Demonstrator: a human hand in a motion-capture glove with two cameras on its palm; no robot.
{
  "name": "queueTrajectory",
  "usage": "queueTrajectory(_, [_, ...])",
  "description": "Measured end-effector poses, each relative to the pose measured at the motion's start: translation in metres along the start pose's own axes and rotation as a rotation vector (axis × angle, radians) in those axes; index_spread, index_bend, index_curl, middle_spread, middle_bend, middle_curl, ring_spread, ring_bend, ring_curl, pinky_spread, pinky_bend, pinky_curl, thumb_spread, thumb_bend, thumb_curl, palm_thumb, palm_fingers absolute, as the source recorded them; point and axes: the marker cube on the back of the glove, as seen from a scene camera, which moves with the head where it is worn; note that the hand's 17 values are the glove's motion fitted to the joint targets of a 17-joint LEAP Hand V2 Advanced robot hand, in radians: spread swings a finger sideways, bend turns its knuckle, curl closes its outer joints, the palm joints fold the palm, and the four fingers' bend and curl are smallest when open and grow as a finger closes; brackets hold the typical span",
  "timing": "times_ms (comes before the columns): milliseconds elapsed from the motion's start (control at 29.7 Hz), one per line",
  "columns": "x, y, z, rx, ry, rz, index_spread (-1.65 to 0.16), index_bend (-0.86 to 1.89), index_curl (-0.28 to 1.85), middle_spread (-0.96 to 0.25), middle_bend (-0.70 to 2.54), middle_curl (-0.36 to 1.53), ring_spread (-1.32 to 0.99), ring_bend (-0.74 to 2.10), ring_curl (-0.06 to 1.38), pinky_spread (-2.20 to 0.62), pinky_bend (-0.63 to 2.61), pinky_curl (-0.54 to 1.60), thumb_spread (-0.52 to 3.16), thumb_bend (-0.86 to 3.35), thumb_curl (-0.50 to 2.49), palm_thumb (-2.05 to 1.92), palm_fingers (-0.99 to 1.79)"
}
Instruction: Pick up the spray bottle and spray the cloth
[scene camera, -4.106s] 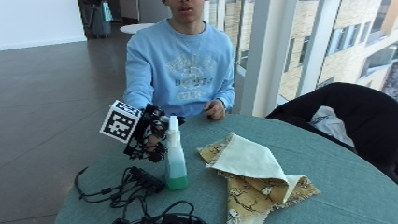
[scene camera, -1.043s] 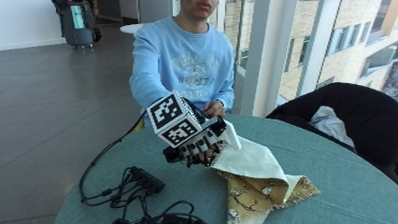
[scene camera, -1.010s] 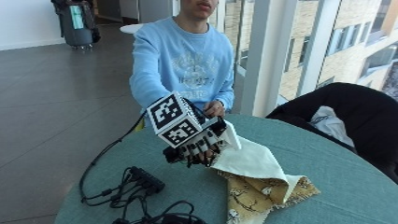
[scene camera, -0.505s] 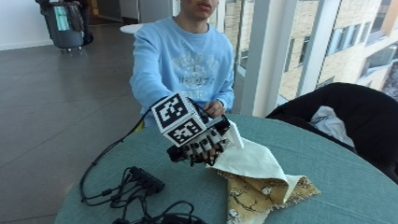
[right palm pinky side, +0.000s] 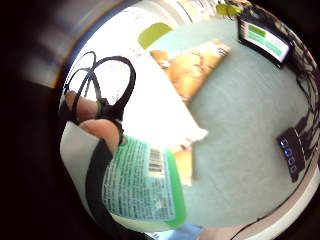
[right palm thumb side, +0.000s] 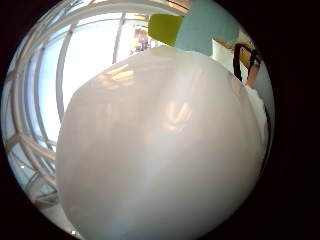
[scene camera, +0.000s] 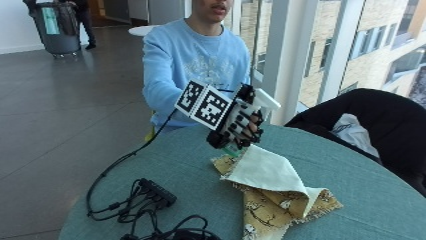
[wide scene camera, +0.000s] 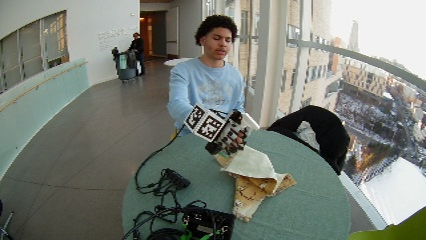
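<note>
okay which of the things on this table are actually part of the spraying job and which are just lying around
Part of the job:
spray bottle, held in the gloved right hand
cloth, folded on the table

Just lying about:
black cables
black jacket at the table's far edge

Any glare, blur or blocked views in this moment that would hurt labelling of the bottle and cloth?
Thumb side palm view: the spray bottle fills the picture as a pale blur with window reflections. Little finger side palm view: the bottle's label is readable, the cloth blown out white. Outside view: the gloved right hand hides most of the bottle; the cloth is evenly lit.
</note>
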Motion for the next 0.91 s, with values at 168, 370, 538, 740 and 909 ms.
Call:
queueTrajectory(168, [-0.049, 0.011, 0.041, 0.018, -0.142, -0.191, -0.19, 0.25, 0.59, -0.1, 0.34, 0.49, -0.06, 0.45, 0.41, 0.0, 0.27, 0.37, 0.52, -0.03, 0.76, 0.95, 1.24])
queueTrajectory(370, [-0.089, 0.017, 0.115, -0.103, -0.317, -0.33, -0.19, 0.25, 0.6, -0.1, 0.33, 0.49, -0.06, 0.44, 0.41, -0.01, 0.28, 0.37, 0.51, -0.03, 0.76, 0.95, 1.24])
queueTrajectory(538, [-0.102, 0.021, 0.18, -0.19, -0.394, -0.389, -0.19, 0.24, 0.6, -0.1, 0.32, 0.49, -0.07, 0.45, 0.41, -0.01, 0.26, 0.37, 0.54, -0.03, 0.76, 0.93, 1.2])
queueTrajectory(740, [-0.106, 0.024, 0.234, -0.232, -0.448, -0.401, -0.19, 0.22, 0.6, -0.1, 0.3, 0.48, -0.08, 0.44, 0.41, -0.01, 0.24, 0.36, 0.58, -0.03, 0.75, 0.93, 1.18])
queueTrajectory(909, [-0.104, 0.025, 0.254, -0.239, -0.418, -0.404, -0.19, 0.2, 0.6, -0.1, 0.28, 0.48, -0.08, 0.43, 0.4, -0.01, 0.23, 0.36, 0.61, -0.03, 0.74, 0.93, 1.18])
